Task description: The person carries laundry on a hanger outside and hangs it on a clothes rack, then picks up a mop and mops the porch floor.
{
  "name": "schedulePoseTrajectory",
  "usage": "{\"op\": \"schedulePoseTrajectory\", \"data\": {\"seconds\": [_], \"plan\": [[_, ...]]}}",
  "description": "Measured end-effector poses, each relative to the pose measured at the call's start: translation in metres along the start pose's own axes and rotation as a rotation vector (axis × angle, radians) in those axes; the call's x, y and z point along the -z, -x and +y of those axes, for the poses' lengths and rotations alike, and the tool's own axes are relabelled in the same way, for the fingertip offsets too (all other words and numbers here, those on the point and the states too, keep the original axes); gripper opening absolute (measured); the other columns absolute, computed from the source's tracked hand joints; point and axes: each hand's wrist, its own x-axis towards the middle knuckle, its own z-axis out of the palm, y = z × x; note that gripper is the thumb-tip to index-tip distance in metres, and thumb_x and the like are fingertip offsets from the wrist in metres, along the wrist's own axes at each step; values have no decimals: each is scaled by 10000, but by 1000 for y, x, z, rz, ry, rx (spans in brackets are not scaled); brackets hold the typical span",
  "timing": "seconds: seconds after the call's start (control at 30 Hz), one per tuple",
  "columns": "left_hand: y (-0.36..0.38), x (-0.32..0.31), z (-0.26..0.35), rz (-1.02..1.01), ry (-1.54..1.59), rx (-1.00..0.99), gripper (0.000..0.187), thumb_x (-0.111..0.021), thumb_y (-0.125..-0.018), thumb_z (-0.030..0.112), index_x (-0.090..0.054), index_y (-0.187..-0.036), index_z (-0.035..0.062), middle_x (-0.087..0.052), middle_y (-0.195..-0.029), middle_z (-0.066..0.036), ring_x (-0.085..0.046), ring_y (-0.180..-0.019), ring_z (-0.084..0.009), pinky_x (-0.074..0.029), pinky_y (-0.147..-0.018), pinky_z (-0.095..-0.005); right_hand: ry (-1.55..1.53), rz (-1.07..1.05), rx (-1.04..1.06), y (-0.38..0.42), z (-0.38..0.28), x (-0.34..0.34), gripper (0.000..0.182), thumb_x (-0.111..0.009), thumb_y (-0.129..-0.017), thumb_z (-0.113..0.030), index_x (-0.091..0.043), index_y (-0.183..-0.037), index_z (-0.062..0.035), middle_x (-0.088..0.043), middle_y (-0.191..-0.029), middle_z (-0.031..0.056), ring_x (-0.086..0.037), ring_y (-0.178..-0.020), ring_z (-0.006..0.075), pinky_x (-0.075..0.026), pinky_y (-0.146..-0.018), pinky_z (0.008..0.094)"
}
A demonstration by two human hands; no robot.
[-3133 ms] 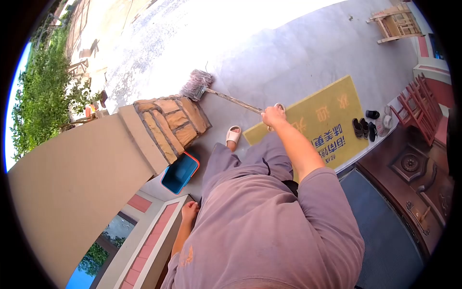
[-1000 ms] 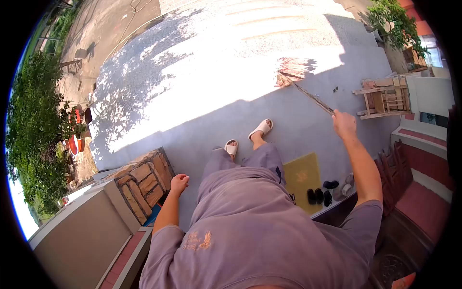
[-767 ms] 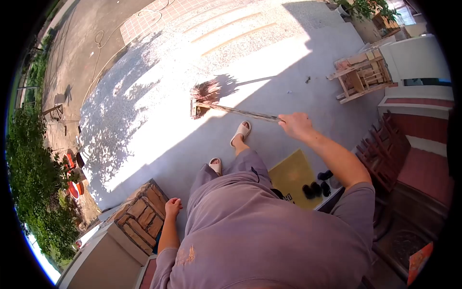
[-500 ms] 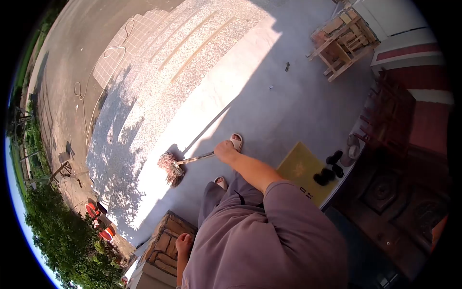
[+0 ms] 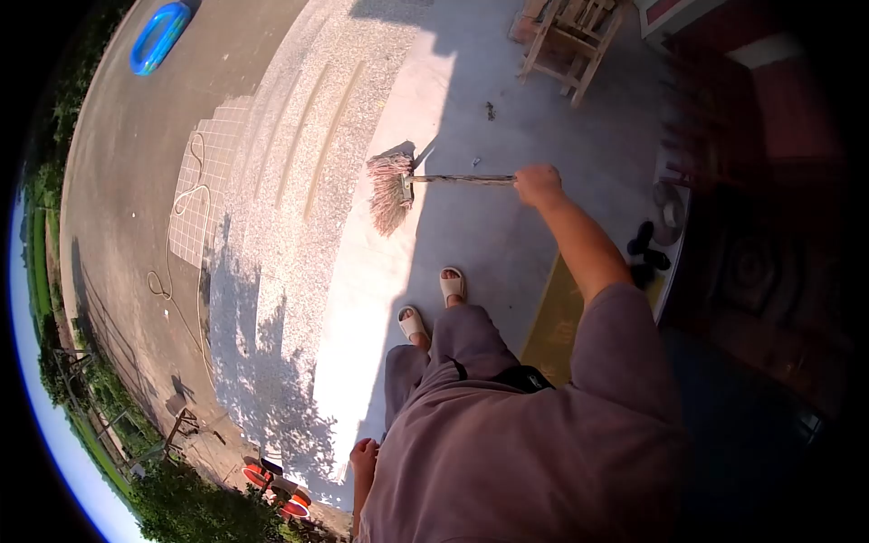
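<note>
My right hand (image 5: 539, 185) is closed around the end of the handle of a mop (image 5: 391, 197), with the arm stretched out ahead. The wooden handle runs sideways from my fist to a shaggy head of pinkish and tan strands. Those strands lie spread on the sunlit strip of pale floor (image 5: 358, 299), at the border with the shade. Beside my body hangs my left hand (image 5: 365, 457), its fingers curled in, with nothing visible in them. Both my feet, in light slippers (image 5: 453, 282), stand behind the mop head.
Speckled steps (image 5: 299, 145) go down on the left to a yard with a hose (image 5: 192, 190) and a blue inflatable pool (image 5: 160, 38). A wooden frame (image 5: 575, 45) stands ahead on the right. Near the doorway are a yellow mat (image 5: 554, 330) and dark shoes (image 5: 643, 237).
The mop has swung forward and away from my feet, and my right hand has moved out with it. My view has turned, bringing the blue pool in. My left hand still hangs low.
</note>
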Motion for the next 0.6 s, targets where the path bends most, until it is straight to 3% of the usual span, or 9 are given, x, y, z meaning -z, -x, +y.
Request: {"op": "schedulePoseTrajectory", "data": {"seconds": [0.07,0.13,0.2,0.27,0.3,0.37,0.5,0.57,0.6], "plan": [[-18,14,32,-52,-19,19,290,-627,-867,185,-614,-1091,0,-663,-825,-73,-656,-666,-155,-433,-481,-249,-33,76,-80,17,2,-21,295,-561,-904,-333,-656,-1045,-93,-677,-929,108,-653,-869,299,-520,-771,468],[-42,27,65,-101,-150,-70,269,-624,-871,182,-622,-1068,-1,-670,-825,-72,-658,-644,-150,-440,-485,-241,-58,132,-169,57,7,-39,331,-543,-916,-338,-626,-1120,-91,-672,-974,111,-648,-882,306,-518,-782,467],[-74,39,88,-125,-250,-163,250,-636,-867,175,-636,-1041,-5,-658,-781,-61,-657,-626,-147,-448,-471,-246,-432,93,-400,122,5,-41,378,-513,-935,-316,-588,-1223,-84,-682,-942,118,-662,-834,301,-531,-770,405],[-152,55,80,-265,-228,-266,229,-650,-853,139,-634,-1013,-23,-642,-765,-50,-633,-623,-138,-508,-530,-257,-527,129,-482,183,11,-87,413,-493,-943,-345,-568,-1258,-90,-679,-949,129,-656,-840,305,-526,-772,405],[-188,62,88,-295,-184,-146,210,-649,-849,113,-632,-1005,-25,-641,-780,-55,-619,-625,-137,-545,-571,-276,-602,171,-531,222,8,-113,448,-474,-950,-374,-548,-1294,-97,-675,-956,140,-651,-846,308,-520,-773,404],[-220,71,139,-302,-277,-153,173,-645,-871,96,-634,-1018,5,-627,-789,-46,-610,-658,-128,-550,-574,-286,-699,102,-629,308,-10,-135,494,-472,-944,-401,-505,-1350,-122,-668,-992,152,-643,-892,316,-505,-795,406],[-278,82,236,-311,-350,-307,129,-655,-880,118,-630,-961,20,-602,-750,-28,-586,-624,-119,-533,-554,-274,-965,2,-906,483,-73,-199,524,-508,-930,-436,-506,-1355,-130,-677,-965,136,-654,-882,286,-501,-766,402],[-291,79,273,-331,-344,-403,123,-660,-879,123,-630,-949,26,-596,-734,-27,-576,-612,-113,-529,-548,-278,-981,241,-941,572,-116,-317,474,-533,-935,-393,-543,-1321,-118,-660,-854,112,-635,-756,247,-487,-685,401],[-302,76,288,-373,-332,-399,119,-658,-880,121,-628,-946,27,-595,-730,-27,-575,-613,-110,-525,-546,-275,-1084,82,-1056,595,-138,-281,427,-535,-939,-359,-569,-1284,-110,-637,-805,100,-608,-697,235,-471,-650,399]]}}
